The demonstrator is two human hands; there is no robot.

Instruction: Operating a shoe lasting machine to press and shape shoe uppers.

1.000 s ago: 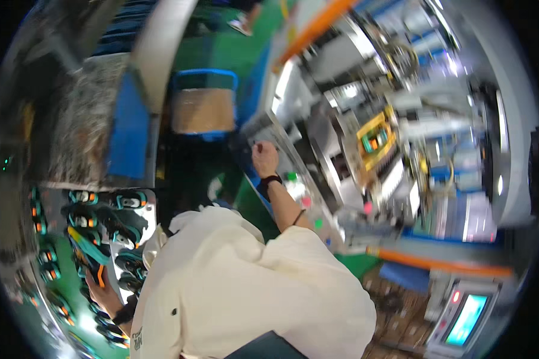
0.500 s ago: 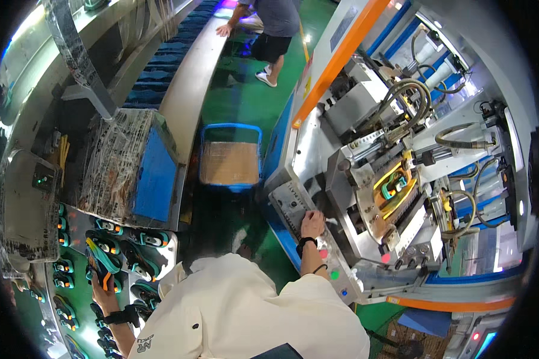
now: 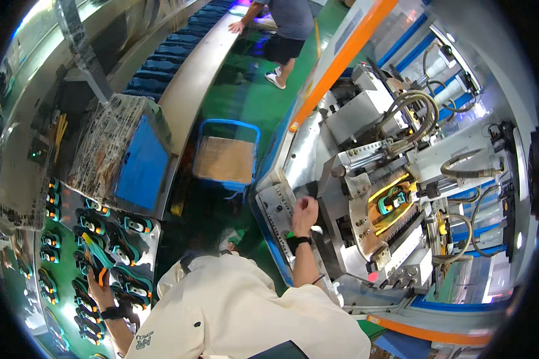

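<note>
My left hand (image 3: 100,293) grips a black shoe (image 3: 97,250) with teal and orange parts, holding it over a rack of similar shoes at the lower left. My right hand (image 3: 305,215) is raised beside a grey control panel (image 3: 276,209) with knobs and buttons. Its fingers are curled in and nothing shows between them. To the right of that hand, another shoe (image 3: 392,200), teal and black, sits clamped between yellow pads (image 3: 384,226) inside a machine (image 3: 365,113) with metal blocks, cylinders and hoses.
Several shoes (image 3: 126,245) stand on the rack. A blue-framed cart (image 3: 226,157) with a cardboard top stands ahead, beside a conveyor (image 3: 188,90). Farther off, another person (image 3: 285,36) rests a hand on the conveyor edge. An orange-edged frame (image 3: 341,66) borders the machine.
My right hand has lifted off the control panel and its fingers have curled. My left hand still holds the shoe, a little lower over the rack. The whole view has shifted slightly.
</note>
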